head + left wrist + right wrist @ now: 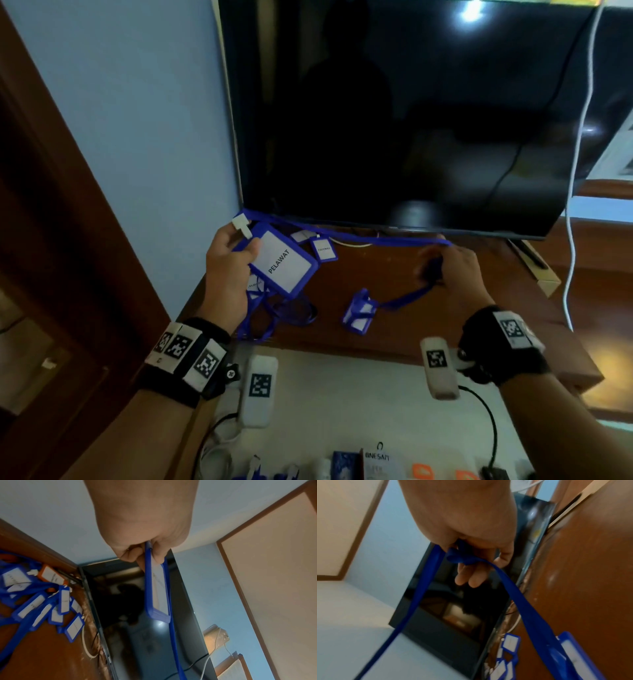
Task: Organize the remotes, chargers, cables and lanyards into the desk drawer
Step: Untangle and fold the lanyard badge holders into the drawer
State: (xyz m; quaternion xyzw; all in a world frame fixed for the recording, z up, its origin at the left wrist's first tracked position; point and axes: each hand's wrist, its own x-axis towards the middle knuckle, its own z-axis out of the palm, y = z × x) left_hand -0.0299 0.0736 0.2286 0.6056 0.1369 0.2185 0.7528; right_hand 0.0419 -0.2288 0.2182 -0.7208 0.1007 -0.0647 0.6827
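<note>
Television: large dark screen standing at the back of the wooden desk. Risk judged: the taut strap ran just beside its lower edge and could snag there if pulled back.

Heap of lanyards: blue-framed cards and straps, one orange holder among them, lying tangled on the desk below the left hand. Risk judged: a lifted strap looped through the heap would drag others off the desk.

Badge holder: blue frame, white card printed PELAWAT, raised above the desk's left end. Long axis ran diagonally in the head view, clip end up-left toward the wall, far end down-right. Left hand pinched it, thumb on the face, fingers curled behind.

Strap: blue ribbon stretched roughly level from the clip rightward to the right hand, which had it bunched in curled fingers; the outer fingers looked looser. Risk judged: the bunch slipping and the loop springing open.

Second badge holder: small, hanging on a strap below the right hand, near the desk; likely to swing and catch.
</note>
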